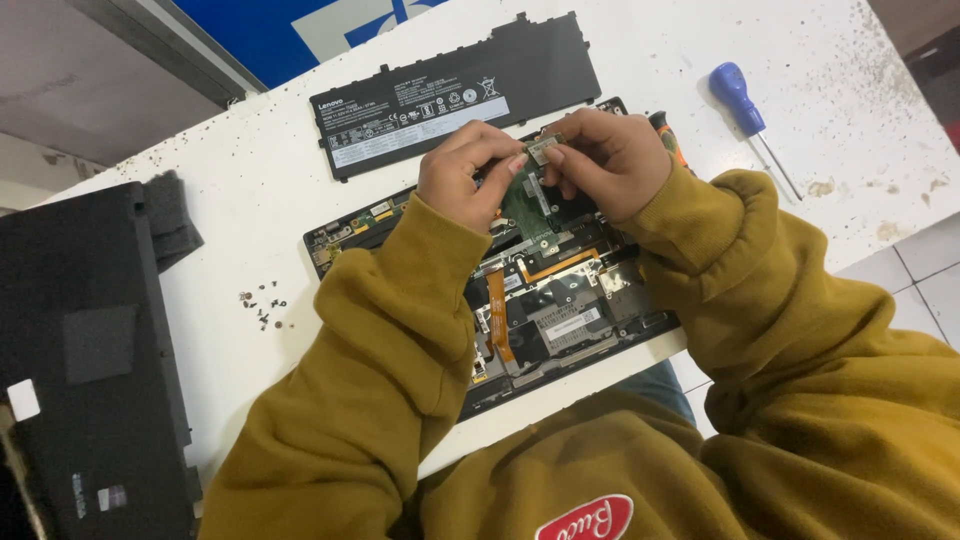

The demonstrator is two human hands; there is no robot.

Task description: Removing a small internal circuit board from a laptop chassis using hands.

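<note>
Both hands meet over the middle of the opened laptop point(540, 300): the left hand point(465, 170) and the right hand point(610, 160) each keep a fingertip grip on one end of a small card module point(545, 148), held just above the green circuit board point(528, 212) (pinching by the ends keeps the fingers off its face, a judgement from the pose). Neither hand is released; both are closed lightly on the module.

Largest to smallest, the surrounding items are as follows. White surface point(250, 200), scuffed and speckled, carries everything. Black bottom cover point(90, 370) lies well apart at the left, set aside so the interior is exposed. The laptop lies face down with its cover off, its near edge overhanging the surface towards the person. Long black battery pack point(455, 90) rests just beyond the chassis, apparently lifted out and parked clear of the work. Blue-handled screwdriver point(750, 120) lies at the right, near the right hand. An orange ribbon cable point(497, 315) runs across the board. Loose screws point(262, 305) are gathered in one small cluster left of the chassis (presumably to keep them from scattering).
</note>
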